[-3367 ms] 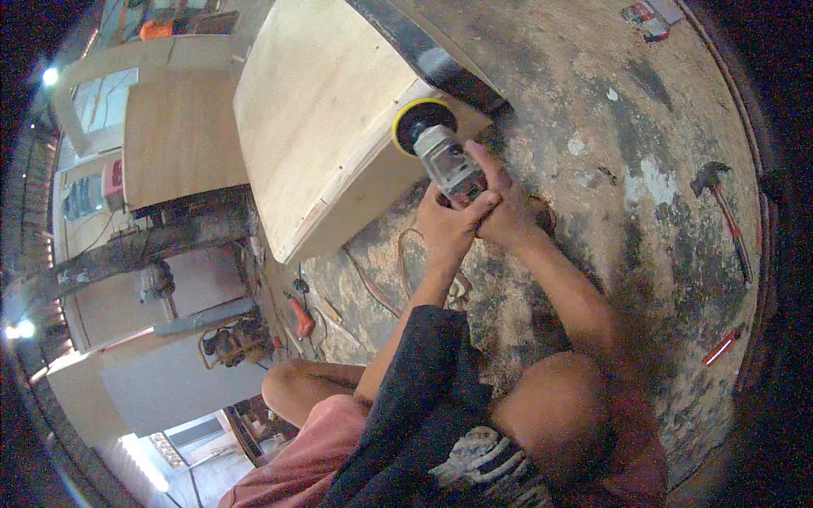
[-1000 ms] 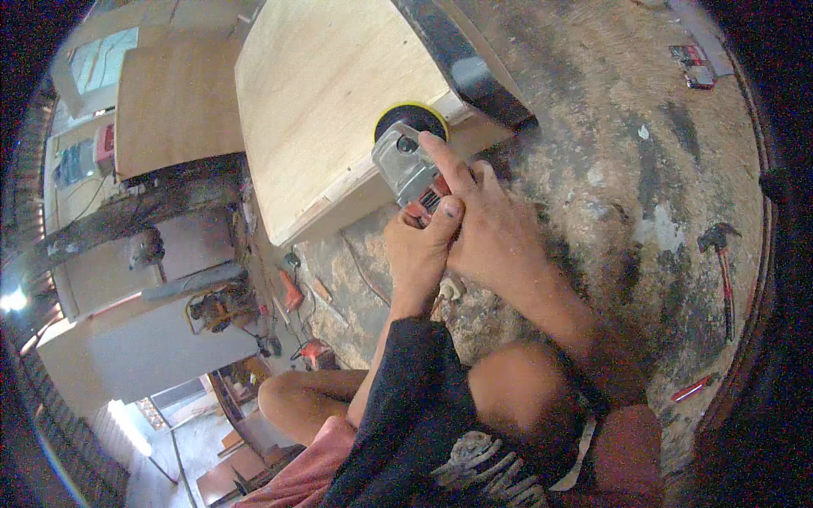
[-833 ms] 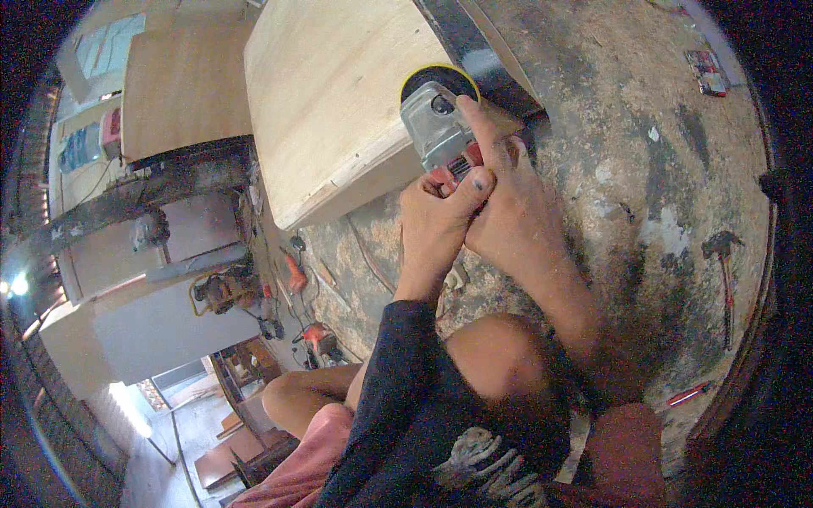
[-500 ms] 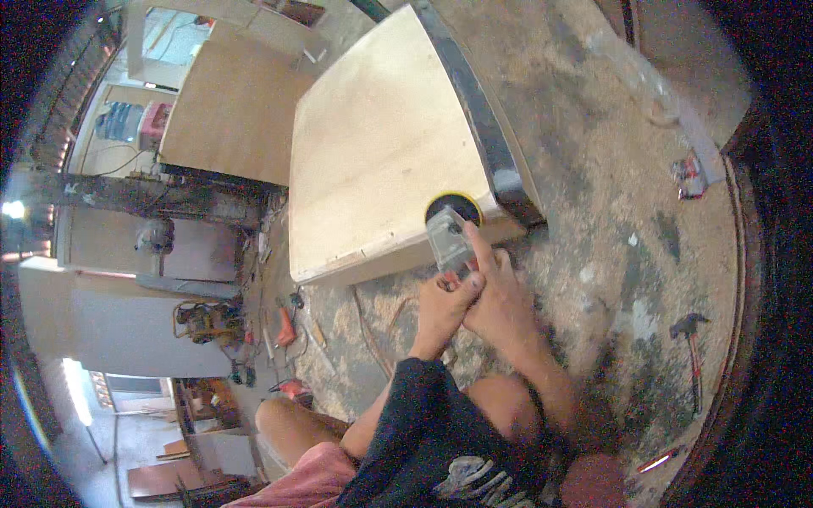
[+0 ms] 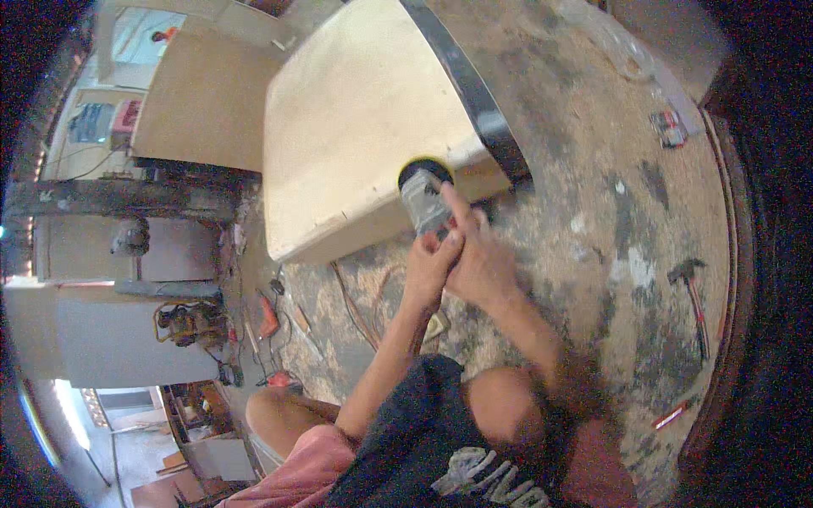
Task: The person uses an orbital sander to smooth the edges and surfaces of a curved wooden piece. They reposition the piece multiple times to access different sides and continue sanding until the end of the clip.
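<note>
Both my hands are on a power sander (image 5: 430,203) with a grey, blurred head and a round black pad rimmed in yellow. My left hand (image 5: 432,264) wraps round its red rear part. My right hand (image 5: 484,254) grips it from the right, its index finger stretched along the head. The pad is over the near edge of a large pale wooden panel (image 5: 356,118), close to the right corner; whether it presses on the wood I cannot tell. A glossy black strip (image 5: 461,76) runs along the panel's right side. My hands hide most of the sander's body.
A hammer (image 5: 694,305) and a red, thin tool (image 5: 669,416) lie on the stained floor at right. To the left are an orange-red power tool (image 5: 268,317), cords and a compressor-like machine (image 5: 190,323). Another wooden panel (image 5: 203,102) stands at far left.
The whole view has shifted, so the scene sits further left and higher. The sander has turned slightly and moved a little along the panel's near edge; more of my left forearm shows.
</note>
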Available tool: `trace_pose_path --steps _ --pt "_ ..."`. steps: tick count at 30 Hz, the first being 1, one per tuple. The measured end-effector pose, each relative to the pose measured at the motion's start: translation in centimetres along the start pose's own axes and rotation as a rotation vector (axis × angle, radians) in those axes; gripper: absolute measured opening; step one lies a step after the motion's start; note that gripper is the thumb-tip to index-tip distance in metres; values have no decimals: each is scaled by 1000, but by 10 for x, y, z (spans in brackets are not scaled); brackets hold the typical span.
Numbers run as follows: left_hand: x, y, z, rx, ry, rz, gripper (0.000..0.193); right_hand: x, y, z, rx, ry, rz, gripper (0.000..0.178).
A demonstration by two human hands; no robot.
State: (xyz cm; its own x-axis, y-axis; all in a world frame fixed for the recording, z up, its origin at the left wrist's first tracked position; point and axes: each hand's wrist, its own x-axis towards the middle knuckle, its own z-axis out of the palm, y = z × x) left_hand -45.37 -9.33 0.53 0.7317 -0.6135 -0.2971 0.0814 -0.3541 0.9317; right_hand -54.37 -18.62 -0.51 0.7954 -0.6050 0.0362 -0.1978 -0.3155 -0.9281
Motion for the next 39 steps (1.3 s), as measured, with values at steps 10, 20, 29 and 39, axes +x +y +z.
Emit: trace_pose_path --steps 10,20,29,39 --pt "20 5 22 -196 -114 102 52 8 -5 -24 -150 74 54 83" --pt "24 26 21 -40 -92 19 48 21 -20 -28 -139 131 81 83" --pt "16 25 -5 -147 12 -53 53 24 -44 -13 -216 7 62 80" --pt "23 2 -21 -12 -35 -51 49 20 -48 7 -225 60 5 80"
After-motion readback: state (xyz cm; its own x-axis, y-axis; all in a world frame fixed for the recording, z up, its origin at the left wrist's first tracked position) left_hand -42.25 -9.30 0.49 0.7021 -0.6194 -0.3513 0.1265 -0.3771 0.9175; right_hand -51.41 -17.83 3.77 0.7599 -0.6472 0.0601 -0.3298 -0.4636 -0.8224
